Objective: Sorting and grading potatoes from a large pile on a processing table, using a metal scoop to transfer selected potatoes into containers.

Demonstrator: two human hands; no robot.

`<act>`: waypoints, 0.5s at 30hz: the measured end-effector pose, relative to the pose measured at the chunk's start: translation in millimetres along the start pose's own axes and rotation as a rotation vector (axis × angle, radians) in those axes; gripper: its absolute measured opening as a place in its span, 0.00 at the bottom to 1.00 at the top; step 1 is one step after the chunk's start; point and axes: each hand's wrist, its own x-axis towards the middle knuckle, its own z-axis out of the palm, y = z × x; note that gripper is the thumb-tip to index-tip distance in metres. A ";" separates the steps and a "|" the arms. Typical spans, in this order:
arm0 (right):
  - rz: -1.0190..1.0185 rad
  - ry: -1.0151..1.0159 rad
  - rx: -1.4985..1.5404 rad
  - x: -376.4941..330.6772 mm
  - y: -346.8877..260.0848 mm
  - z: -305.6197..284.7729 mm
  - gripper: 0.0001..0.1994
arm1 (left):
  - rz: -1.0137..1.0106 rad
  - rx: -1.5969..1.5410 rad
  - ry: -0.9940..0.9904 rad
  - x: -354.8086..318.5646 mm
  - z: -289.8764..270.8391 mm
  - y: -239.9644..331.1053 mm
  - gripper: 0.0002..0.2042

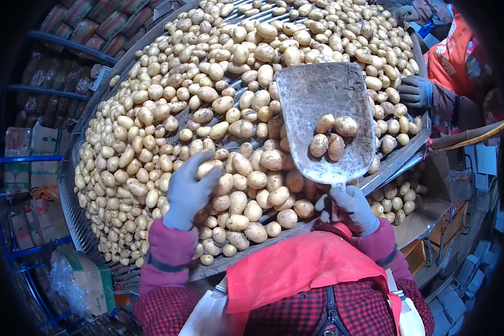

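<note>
A wide metal sorting bed [78,224] is heaped with pale yellow potatoes [179,101]. My left hand [189,190], in a grey glove, rests on the pile with its fingers curled around a potato [206,168]. My right hand [350,208], also gloved, grips the handle of a worn metal scoop [319,95]. The scoop lies blade-up over the pile and carries several potatoes [330,137] near its lower end.
Another person in an orange vest has gloved hands at the far right edge of the bed [415,91] and at the top right [406,12]. Cardboard boxes of potatoes [400,201] sit below right. Blue racks with sacks and cartons [33,162] stand on the left.
</note>
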 end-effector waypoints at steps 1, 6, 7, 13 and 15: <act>-0.018 -0.015 0.001 1.0 2.4 -3.9 0.21 | 0.053 -0.120 -0.050 7.0 11.2 31.3 0.26; -0.029 0.016 0.016 1.9 3.3 1.8 0.21 | 0.428 -0.317 -0.231 34.7 56.0 110.6 0.32; -0.018 0.010 0.009 1.5 3.1 0.4 0.21 | 0.560 -0.139 -0.194 38.9 54.2 112.1 0.36; -0.004 -0.039 0.008 -0.4 3.6 -2.2 0.21 | 0.437 0.206 0.186 0.1 2.6 34.8 0.40; 0.033 0.001 0.033 0.3 0.4 3.2 0.21 | 0.278 0.303 0.320 -30.5 -12.1 -6.5 0.41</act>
